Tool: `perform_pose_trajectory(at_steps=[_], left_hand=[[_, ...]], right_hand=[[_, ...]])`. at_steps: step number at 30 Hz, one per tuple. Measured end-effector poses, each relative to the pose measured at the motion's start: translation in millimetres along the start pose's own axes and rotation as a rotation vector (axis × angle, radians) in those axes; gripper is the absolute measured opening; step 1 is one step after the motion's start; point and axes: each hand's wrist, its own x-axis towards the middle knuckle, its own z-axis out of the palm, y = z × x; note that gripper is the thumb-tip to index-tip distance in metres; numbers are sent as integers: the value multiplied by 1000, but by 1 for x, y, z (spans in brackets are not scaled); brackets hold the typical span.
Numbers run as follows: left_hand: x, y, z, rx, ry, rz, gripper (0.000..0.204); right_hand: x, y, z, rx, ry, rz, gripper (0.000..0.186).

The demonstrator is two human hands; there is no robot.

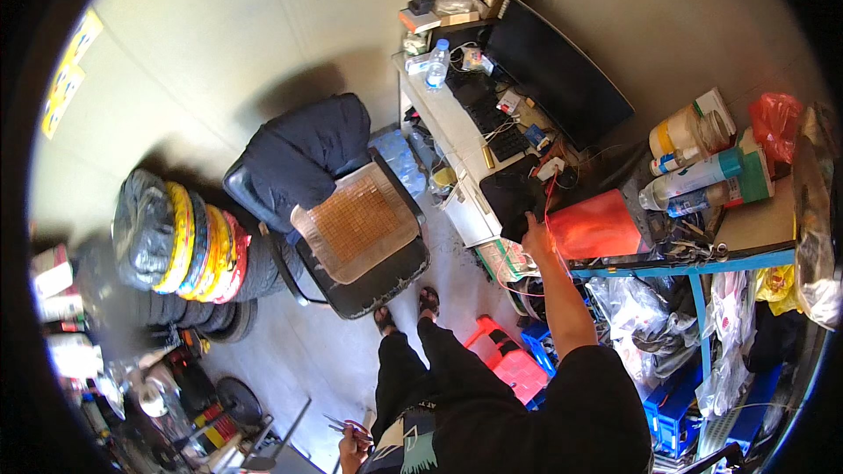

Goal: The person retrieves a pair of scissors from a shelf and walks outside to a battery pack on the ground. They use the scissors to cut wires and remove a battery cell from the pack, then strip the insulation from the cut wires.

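A person stands between a cluttered white desk (457, 136) and a blue metal shelf rack (694, 268), both hands busy.

The biggest thing near is the black office chair with a woven brown seat mat (360, 224) and a dark padded jacket (303, 154) over its back; it stands just left of the desk. On the rack lies a flat red plastic folder (597, 226), and at its left edge the right hand (534, 230) is raised and pinches a thin red wire (547, 202) that goes up toward the desk. Low at the bottom edge, beside the dark trousers, the left hand (353, 449) is closed around small pliers with red handles (347, 426).
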Motion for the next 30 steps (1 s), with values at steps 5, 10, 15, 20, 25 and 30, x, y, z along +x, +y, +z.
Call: perform_pose_trajectory(at_steps=[5,10,15,20,25,30], left_hand=[[42,103,20,235,-93,-42,49],[79,237,67,296,-180,-92,40],[96,357,132,610,-231,-77,42],[119,420,191,765,-332,-111,46],[156,436,240,940,-457,-206,44],[198,431,280,1173,-488,-341,40]], right_hand=[[7,7,9,137,-65,123,75],[4,0,7,-5,-29,79,75],[-15,-15,-18,89,-66,122,65],[-93,-13,-16,406,196,427,57],[-281,-13,125,526,126,623,31],[-521,-84,241,41,-861,107,27]])
